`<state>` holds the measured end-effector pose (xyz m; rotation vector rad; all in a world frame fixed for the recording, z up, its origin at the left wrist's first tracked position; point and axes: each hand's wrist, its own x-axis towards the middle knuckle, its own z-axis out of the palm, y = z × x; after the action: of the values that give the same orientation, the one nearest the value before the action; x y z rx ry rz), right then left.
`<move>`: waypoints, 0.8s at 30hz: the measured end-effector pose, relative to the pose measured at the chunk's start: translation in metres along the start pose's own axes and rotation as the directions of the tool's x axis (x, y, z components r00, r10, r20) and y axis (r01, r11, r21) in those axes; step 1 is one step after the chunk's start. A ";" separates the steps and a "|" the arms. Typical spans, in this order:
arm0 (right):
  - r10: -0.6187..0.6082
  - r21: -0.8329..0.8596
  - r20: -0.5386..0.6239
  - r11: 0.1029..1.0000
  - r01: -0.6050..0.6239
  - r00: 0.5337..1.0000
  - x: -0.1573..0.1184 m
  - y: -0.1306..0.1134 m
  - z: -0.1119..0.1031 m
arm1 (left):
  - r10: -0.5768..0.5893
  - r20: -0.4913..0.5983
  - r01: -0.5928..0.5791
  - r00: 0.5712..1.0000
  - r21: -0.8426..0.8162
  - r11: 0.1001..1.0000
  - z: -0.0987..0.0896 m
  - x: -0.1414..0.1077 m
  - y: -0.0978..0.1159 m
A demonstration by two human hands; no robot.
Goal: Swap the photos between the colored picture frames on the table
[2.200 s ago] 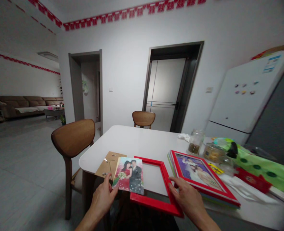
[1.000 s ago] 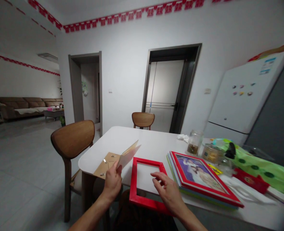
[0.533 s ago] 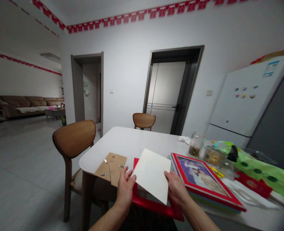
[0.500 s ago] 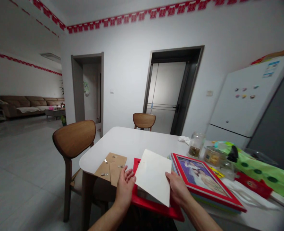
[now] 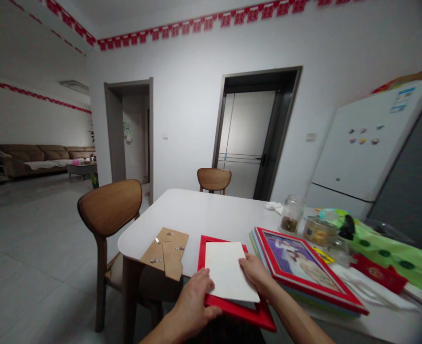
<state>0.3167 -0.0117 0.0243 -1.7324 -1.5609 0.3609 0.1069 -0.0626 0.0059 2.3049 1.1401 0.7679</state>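
A white rectangular board (image 5: 225, 267) lies over the opening of a red picture frame (image 5: 239, 310), slightly askew, with part of the opening showing at the lower right. My right hand (image 5: 256, 273) grips the board's right edge, thumb on top. At the lower left of the frame is my left hand (image 5: 198, 297), back upward. Its fingertips touch the board's left edge and its thumb lies apart over the red border. Left of the frame, a brown backing board (image 5: 171, 251) with metal clips rests at the table's edge.
A stack of frames topped by a red-framed photo (image 5: 304, 265) stands on the right. Behind it are a glass jar (image 5: 291, 215), a lidded container (image 5: 316, 231) and a green bag (image 5: 386, 248). Wooden chairs (image 5: 110, 208) flank the white table (image 5: 196, 210).
The white board has come down from a tilted position onto the red frame and turned straighter. My left hand has rolled palm-down and moved onto the frame's lower left; my right hand still holds the board.
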 end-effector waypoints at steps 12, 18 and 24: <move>0.049 -0.619 0.069 0.785 0.004 0.996 -0.016 -0.017 -0.005 | 0.078 0.019 -0.079 0.997 0.064 0.995 -0.011 -0.007 0.007; -0.051 -0.549 0.069 0.832 0.081 0.996 -0.022 -0.028 0.001 | 0.092 -0.171 -0.060 0.981 0.187 0.981 -0.052 -0.017 -0.040; -0.334 -0.253 0.243 0.885 0.392 0.911 -0.043 -0.084 0.049 | -0.185 -0.261 0.293 0.948 0.473 0.831 -0.083 -0.014 -0.108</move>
<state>0.2146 -0.0385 0.0378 -1.6038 -2.1308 0.1076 -0.0155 -0.0018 -0.0018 2.4509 1.8819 0.6761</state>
